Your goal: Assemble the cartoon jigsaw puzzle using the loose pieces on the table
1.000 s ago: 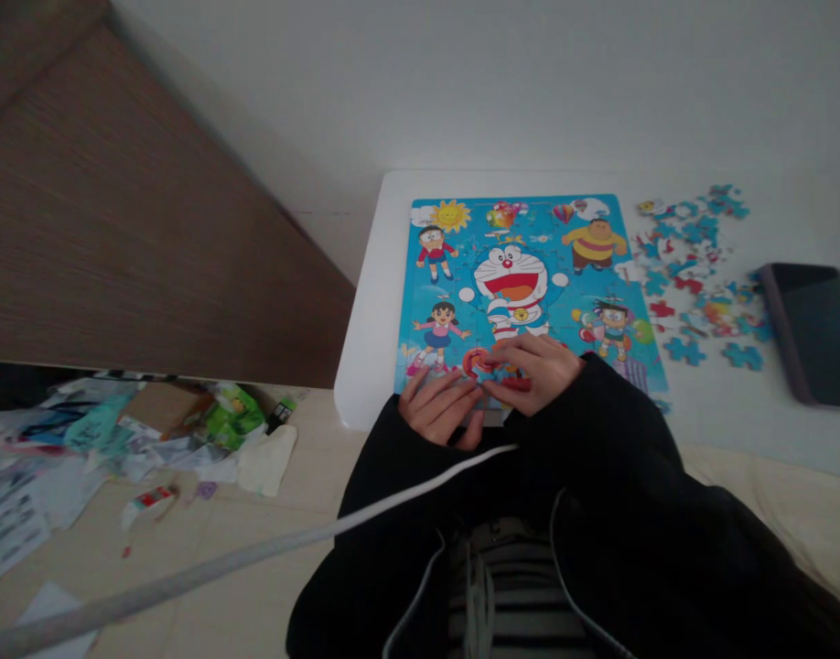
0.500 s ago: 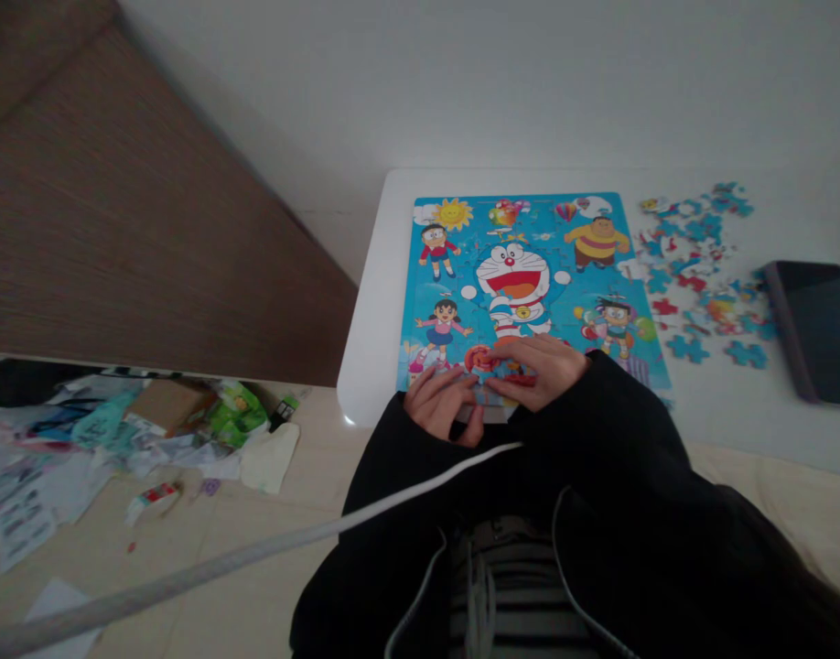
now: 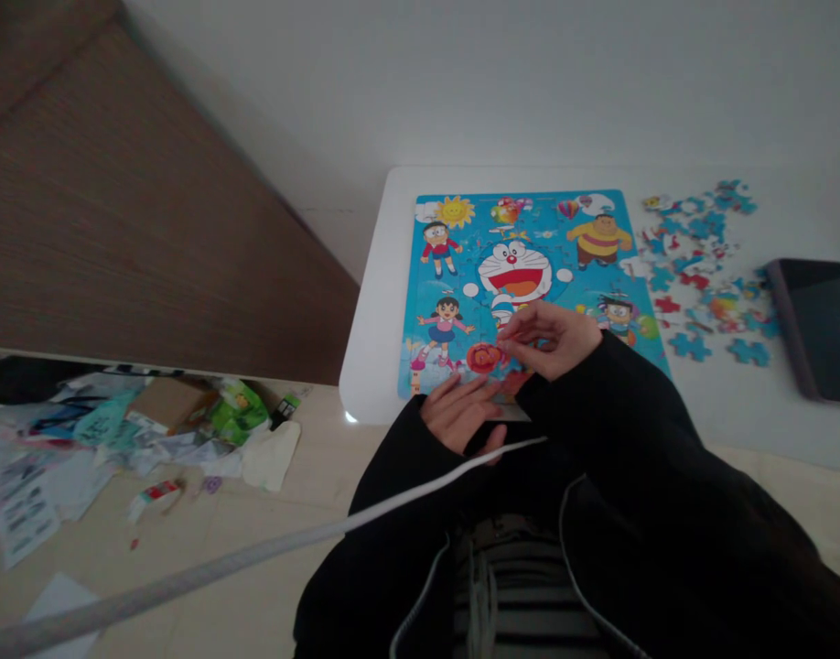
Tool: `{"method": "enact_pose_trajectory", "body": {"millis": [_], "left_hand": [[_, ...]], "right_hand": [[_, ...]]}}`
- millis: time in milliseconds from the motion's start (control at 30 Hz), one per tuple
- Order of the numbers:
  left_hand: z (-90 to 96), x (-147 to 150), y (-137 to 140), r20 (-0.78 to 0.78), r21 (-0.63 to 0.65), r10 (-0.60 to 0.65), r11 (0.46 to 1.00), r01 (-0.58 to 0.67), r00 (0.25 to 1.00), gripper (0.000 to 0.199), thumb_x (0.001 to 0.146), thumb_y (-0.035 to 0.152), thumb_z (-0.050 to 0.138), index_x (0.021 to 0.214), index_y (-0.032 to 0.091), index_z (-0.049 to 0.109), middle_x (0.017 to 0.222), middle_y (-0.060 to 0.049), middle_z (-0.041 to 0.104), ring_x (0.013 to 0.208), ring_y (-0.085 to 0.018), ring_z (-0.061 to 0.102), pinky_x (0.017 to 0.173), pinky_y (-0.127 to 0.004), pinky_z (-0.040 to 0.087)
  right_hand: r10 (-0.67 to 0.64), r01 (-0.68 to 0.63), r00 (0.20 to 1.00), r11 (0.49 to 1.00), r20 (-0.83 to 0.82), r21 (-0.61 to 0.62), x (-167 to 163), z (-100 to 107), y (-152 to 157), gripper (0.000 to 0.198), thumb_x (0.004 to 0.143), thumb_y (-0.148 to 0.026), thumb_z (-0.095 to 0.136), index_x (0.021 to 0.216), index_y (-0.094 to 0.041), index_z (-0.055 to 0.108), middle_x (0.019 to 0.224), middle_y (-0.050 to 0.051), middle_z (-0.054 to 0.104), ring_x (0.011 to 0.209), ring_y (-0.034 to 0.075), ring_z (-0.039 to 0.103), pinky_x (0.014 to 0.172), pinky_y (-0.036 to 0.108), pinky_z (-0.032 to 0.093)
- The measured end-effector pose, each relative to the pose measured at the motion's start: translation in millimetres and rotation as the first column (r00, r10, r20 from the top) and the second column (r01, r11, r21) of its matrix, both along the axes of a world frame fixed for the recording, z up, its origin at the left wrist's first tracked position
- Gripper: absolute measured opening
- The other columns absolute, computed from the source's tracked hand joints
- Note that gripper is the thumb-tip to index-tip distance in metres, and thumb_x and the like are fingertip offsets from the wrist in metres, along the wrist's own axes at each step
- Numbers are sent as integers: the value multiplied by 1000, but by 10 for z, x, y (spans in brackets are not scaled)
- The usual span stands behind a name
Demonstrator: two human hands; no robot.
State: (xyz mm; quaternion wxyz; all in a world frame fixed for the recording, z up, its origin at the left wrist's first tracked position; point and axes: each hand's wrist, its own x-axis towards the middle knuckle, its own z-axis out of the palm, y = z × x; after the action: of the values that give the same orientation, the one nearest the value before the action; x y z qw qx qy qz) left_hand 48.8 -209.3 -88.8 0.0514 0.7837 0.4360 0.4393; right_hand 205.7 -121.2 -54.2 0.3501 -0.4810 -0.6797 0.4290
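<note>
Head view, two hands (image 3: 461, 410) (image 3: 557, 340) at one puzzle (image 3: 516, 271), one phone (image 3: 819, 329)

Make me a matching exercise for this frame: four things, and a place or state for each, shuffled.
Column 1
1. Phone
2. Loose pieces
3. Left hand
4. Right hand

Column 2
A. Fingers extended at the near edge of the puzzle
B. Lying at the far right of the picture, dark screen up
C. Thumb and fingertips drawn together over the puzzle
D. Scattered between puzzle and phone

Pairs: 1-B, 2-D, 3-A, 4-C
</note>
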Motion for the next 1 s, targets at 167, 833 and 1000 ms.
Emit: {"method": "enact_pose_trajectory", "body": {"millis": [167, 833, 1000], "left_hand": [[-63, -28, 111, -5, 163, 137, 977, -135, 991, 14, 82, 22, 52, 83, 18, 66, 89, -5, 74, 87, -18, 70, 89, -31, 53], [-69, -112, 217, -266, 187, 155, 977, -106, 952, 32, 84, 26, 54, 108, 7, 65, 106, -11, 70, 97, -25, 67, 80, -35, 57], [-118, -138, 208, -280, 157, 130, 984, -88, 951, 36, 83, 26, 56, 114, 9, 62, 110, -11, 69, 101, -24, 65, 85, -34, 55]], "right_hand": [[106, -105, 994, 994, 28, -31, -56, -55, 184, 8, 69, -15, 63, 72, -21, 59, 68, -1, 70, 65, 14, 68, 57, 23, 54], [124, -320, 905, 829, 407, 459, 119, -142, 60, 17, 79, -25, 67, 95, -27, 73, 82, 0, 72, 78, 16, 65, 74, 28, 52], [159, -344, 912, 800, 378, 492, 133, -171, 67, 14, 81, -24, 67, 95, -25, 72, 85, 0, 73, 79, 15, 66, 76, 28, 53]]}}
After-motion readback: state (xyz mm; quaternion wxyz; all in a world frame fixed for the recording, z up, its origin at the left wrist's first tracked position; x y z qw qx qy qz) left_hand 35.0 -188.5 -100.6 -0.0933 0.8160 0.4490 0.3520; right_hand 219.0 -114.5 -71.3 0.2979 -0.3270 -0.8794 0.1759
